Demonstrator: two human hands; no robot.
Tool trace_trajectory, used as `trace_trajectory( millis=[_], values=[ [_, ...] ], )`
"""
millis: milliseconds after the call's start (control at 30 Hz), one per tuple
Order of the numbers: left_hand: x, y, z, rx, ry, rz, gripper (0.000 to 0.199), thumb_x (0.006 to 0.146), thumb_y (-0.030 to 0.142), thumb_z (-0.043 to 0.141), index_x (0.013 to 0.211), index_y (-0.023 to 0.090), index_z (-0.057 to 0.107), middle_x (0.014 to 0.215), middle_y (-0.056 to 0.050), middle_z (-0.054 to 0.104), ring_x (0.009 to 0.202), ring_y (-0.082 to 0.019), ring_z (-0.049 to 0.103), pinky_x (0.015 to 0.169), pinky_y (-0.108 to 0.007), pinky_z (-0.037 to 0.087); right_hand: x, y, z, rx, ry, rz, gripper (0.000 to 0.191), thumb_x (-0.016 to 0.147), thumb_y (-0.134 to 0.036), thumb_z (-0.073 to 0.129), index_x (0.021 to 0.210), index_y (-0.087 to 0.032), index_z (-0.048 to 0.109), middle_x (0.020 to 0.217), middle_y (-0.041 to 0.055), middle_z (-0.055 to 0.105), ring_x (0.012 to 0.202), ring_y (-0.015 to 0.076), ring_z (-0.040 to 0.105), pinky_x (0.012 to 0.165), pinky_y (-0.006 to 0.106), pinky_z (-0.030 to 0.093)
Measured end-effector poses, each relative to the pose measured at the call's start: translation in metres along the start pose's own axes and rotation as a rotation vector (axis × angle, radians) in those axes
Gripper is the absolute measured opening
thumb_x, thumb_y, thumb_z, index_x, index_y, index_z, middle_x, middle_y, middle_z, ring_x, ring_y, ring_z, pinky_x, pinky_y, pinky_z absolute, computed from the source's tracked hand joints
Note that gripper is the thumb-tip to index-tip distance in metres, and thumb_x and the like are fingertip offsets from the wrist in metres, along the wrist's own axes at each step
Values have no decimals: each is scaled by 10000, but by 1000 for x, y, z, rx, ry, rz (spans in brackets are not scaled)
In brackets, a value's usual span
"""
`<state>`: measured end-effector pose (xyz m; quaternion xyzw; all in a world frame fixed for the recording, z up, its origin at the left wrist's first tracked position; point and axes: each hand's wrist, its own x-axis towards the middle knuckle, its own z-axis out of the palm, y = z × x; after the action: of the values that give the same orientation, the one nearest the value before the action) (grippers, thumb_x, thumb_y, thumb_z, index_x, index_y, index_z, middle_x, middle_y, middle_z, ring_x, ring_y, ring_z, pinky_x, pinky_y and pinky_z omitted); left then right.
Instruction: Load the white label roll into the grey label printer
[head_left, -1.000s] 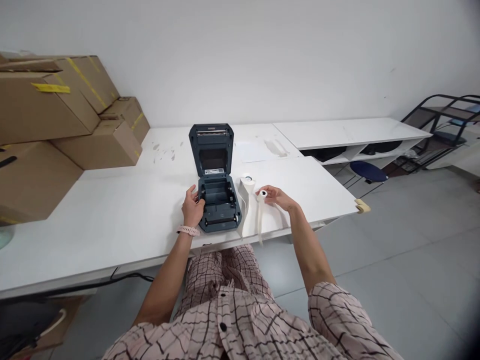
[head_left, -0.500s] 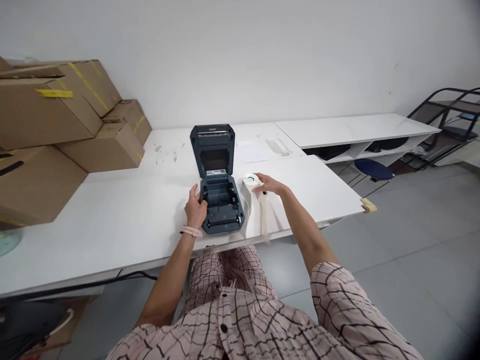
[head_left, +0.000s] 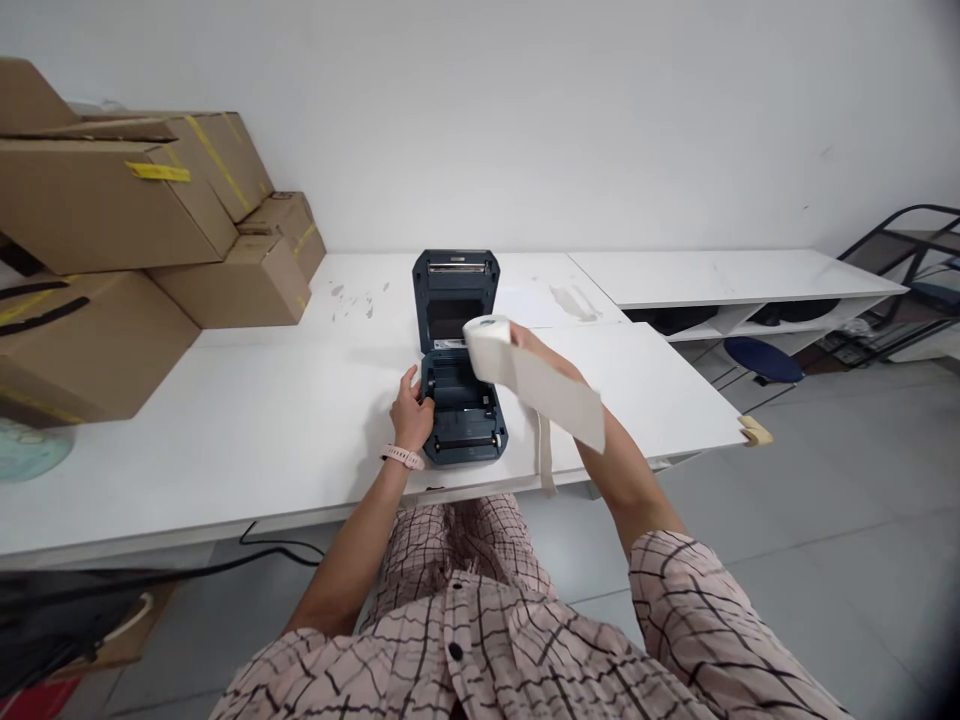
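Note:
A dark blue-grey label printer stands on the white table, its lid tipped up and back. My left hand grips the left side of its base, thumb over the rim. Held up in my right hand is a white label roll, over the right part of the printer's bay. From the roll a loose strip of labels trails down to the right, across my forearm. Most of my right fingers are hidden behind the roll.
Cardboard boxes are stacked on the left of the table. A pale strip hangs over the front edge right of the printer. A blue stool stands on the floor at right, near a lower shelf unit.
My right hand has lifted the label roll off the table and brought it left over the printer, its strip swinging out to the right. The left hand keeps its hold; the view has shifted slightly.

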<state>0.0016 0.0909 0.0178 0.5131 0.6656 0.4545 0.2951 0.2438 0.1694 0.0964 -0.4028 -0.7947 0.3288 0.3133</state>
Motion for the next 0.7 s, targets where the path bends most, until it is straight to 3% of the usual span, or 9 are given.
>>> trace_trajectory(
  millis=[100, 200, 367, 433, 500, 600, 700],
  values=[
    [-1, 1, 0, 19, -2, 11, 705, 772, 87, 570, 1455, 243, 487, 1251, -71, 744, 1199, -284, 673, 1092, -483, 448, 18, -32, 23, -403, -222, -8, 706, 663, -438, 787, 1278, -163, 577, 1242, 149, 693, 1091, 349, 673, 925, 464, 530],
    [-2, 2, -1, 19, -8, 29, 707, 779, 92, 559, 1466, 239, 478, 1246, -69, 745, 1175, -290, 680, 1071, -478, 465, 32, -44, 50, -750, -365, -6, 719, 641, -401, 814, 1277, -157, 583, 1270, 175, 682, 1100, 375, 672, 941, 471, 507],
    [-4, 1, -1, -18, -22, 9, 717, 777, 89, 558, 1472, 244, 474, 1287, -66, 727, 1161, -275, 687, 1061, -451, 475, 42, -33, 71, -817, -552, 55, 744, 691, -419, 811, 1338, -143, 569, 1323, 177, 667, 1161, 387, 655, 942, 456, 516],
    [-3, 1, -1, -25, -18, 5, 715, 777, 88, 562, 1470, 246, 479, 1283, -66, 729, 1170, -275, 684, 1069, -456, 472, 31, -33, 71, -795, -532, 41, 726, 782, -410, 764, 1411, -136, 527, 1390, 190, 627, 1223, 387, 626, 981, 467, 503],
    [-3, 1, -1, -27, -9, 5, 708, 780, 86, 561, 1465, 248, 485, 1262, -61, 738, 1174, -275, 682, 1086, -469, 460, 8, -39, 70, -757, -427, -6, 641, 893, -368, 669, 1462, -135, 490, 1431, 186, 602, 1271, 371, 599, 1024, 478, 484],
    [-4, 1, -1, -50, -6, 13, 682, 785, 76, 556, 1445, 243, 508, 1265, -58, 737, 1183, -264, 682, 1102, -458, 454, -45, -54, 79, -663, -230, -57, 500, 1010, -360, 516, 1457, -137, 515, 1449, 158, 603, 1322, 333, 571, 1092, 478, 458],
    [-5, 0, 0, -97, -4, 38, 643, 783, 61, 546, 1401, 239, 549, 1288, -57, 727, 1207, -244, 676, 1093, -418, 473, -97, -65, 101, -621, -154, -38, 517, 1048, -444, 435, 1452, -142, 544, 1529, 160, 534, 1436, 329, 476, 1170, 492, 406]
  ],
)
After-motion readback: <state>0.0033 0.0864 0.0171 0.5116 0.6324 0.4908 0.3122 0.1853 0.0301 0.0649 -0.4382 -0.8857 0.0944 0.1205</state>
